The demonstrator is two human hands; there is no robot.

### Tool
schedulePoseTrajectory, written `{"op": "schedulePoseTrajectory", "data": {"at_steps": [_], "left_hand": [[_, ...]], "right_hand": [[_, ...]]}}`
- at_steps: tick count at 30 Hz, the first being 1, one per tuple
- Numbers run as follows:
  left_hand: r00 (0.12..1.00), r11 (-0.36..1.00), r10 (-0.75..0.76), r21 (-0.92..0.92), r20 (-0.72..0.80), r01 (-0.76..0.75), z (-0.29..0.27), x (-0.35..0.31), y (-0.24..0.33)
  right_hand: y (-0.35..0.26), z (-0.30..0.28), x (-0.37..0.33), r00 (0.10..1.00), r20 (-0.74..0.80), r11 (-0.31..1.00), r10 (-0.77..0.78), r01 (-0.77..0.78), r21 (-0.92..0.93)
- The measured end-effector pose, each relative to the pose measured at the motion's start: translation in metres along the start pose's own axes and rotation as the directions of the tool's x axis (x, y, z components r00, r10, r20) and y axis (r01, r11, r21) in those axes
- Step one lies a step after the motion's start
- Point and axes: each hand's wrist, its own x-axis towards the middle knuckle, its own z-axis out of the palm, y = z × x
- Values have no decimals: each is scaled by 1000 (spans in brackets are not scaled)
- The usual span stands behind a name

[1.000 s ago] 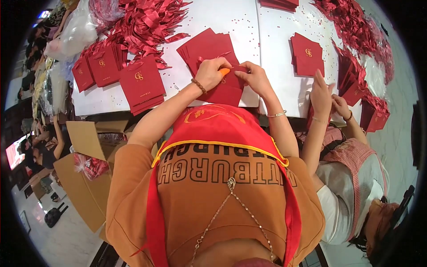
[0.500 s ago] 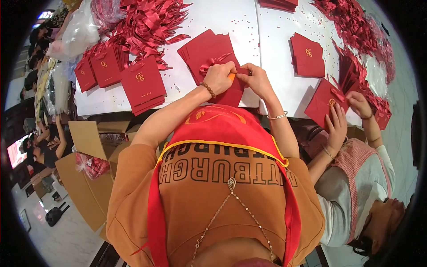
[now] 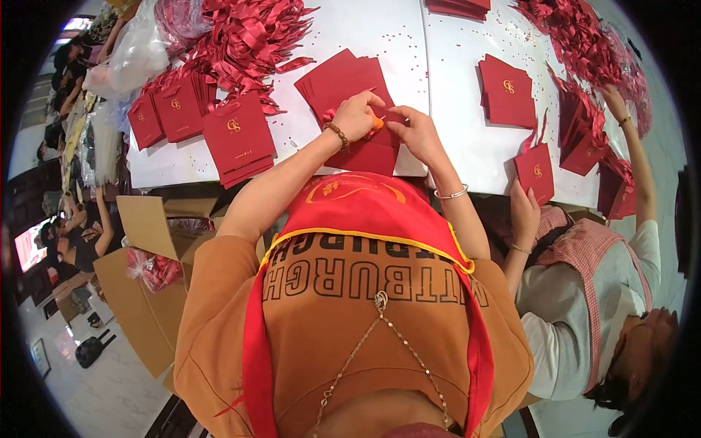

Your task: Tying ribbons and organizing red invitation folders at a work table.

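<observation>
Under my hands lies a dark red paper bag point(image 3: 369, 157), in front of a fanned stack of red bags point(image 3: 365, 69). My left hand point(image 3: 353, 118), with a beaded bracelet, is closed around a small orange object point(image 3: 377, 123) whose kind I cannot make out. A red ribbon point(image 3: 328, 115) shows beside its fingers. Just to the right, my right hand point(image 3: 418, 133), with a bangle at the wrist, has thumb and forefinger bent together over the bag. What they pinch, if anything, is too small to tell.
Several red bags point(image 3: 237, 139) stand to the left, below a heap of red ribbons point(image 3: 248, 44). An open cardboard box point(image 3: 146, 226) is at lower left. On the right a co-worker's hand point(image 3: 523, 215) holds a red bag point(image 3: 535, 174). Confetti-like bits dot the white table point(image 3: 401, 73).
My two hands have shifted slightly, and more of the orange object shows. The co-worker has lowered one bag and stretched an arm toward the ribbons at far right.
</observation>
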Motion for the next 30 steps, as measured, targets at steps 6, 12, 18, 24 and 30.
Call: {"op": "schedulePoseTrajectory", "data": {"at_steps": [6, 12, 18, 24, 30], "left_hand": [[999, 997, 10, 72, -34, -7, 4, -6, 5], [994, 988, -76, -139, -77, 64, 10, -8, -2], [937, 897, 298, 388, -180, -211, 13, -18, 0], [972, 968, 169, 213, -162, -133, 12, -16, 1], [996, 998, 37, 58, -77, -33, 5, -10, 4]], "right_hand": [[0, 0, -2, 1000, -13, 991, -2, 1, -134], [-9, 3, -9, 981, -43, 942, -188, 167, -291], [-3, 11, -10, 894, -87, 857, -439, 387, -341], [-3, 15, -14, 887, -123, 848, -446, 375, -374], [5, 7, -13, 925, -97, 905, -367, 331, -269]]}}
